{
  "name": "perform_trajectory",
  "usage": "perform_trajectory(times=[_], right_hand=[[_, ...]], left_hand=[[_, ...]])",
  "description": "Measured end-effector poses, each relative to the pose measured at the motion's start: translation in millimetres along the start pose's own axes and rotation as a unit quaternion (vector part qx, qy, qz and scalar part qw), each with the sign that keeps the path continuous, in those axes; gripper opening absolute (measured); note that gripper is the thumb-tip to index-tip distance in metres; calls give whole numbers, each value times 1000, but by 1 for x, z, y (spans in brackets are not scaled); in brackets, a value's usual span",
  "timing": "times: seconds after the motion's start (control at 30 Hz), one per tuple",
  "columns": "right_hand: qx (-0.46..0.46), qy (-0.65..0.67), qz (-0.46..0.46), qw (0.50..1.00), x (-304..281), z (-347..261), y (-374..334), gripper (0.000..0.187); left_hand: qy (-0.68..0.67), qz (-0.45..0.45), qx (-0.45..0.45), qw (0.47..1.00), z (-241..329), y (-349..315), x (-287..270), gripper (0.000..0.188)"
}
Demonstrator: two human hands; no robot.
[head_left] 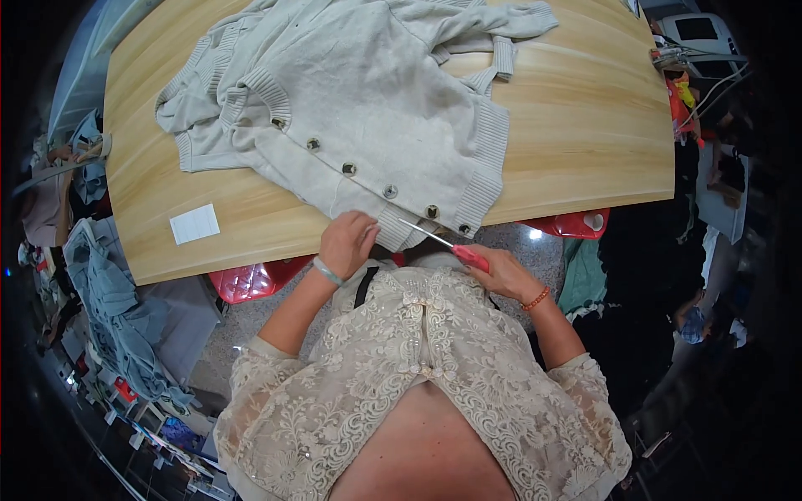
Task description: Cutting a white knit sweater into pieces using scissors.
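Pale wood-grain worktop (585, 142) stretching across the view, red stools (242, 284) peeking out at its near edge, blue-grey garments (117, 292) heaped off to the left, and both hands are right in the action! Left forearm angles up and inward from the lower edge, a pale bangle (327, 271) at the wrist, and the left hand (344, 246) sits back-up with its fingers bent and drawn close together. Have they got hold of knit or thread? Cannot tell from this angle; the tips are too small to read. Over to the right hand (505, 274), orange beaded bracelet (535, 299) on the wrist, reaching in toward the middle: its fingers close firmly round the red handle of the scissors (470, 257), slim metal blade slanting up and left, its point near the left fingertips.

And the light grey knitted cardigan (359, 100)? Spread over the worktop just beyond both hands, button band running diagonally down to the right, dark buttons in a row. Its ribbed lower corner overhangs the near edge, right beside the left fingers and behind the blade.
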State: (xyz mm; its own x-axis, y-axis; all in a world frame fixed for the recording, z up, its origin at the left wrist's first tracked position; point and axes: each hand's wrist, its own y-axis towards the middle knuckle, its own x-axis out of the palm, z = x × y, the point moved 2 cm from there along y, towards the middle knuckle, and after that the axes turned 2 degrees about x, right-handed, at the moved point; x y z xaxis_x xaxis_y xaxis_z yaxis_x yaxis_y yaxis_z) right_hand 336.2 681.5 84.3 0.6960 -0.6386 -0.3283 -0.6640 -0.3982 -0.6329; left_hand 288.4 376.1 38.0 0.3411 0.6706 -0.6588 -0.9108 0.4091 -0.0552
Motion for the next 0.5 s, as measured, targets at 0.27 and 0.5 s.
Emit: perform_trajectory(times=[0.27, 0.5], right_hand=[[23, -68, 48, 996, -16, 2, -1, 41], [38, -80, 59, 994, -13, -12, 11, 41]], left_hand=[[62, 55, -77, 994, -18, 55, 50, 31], [-99, 62, -69, 991, -30, 51, 50, 20]])
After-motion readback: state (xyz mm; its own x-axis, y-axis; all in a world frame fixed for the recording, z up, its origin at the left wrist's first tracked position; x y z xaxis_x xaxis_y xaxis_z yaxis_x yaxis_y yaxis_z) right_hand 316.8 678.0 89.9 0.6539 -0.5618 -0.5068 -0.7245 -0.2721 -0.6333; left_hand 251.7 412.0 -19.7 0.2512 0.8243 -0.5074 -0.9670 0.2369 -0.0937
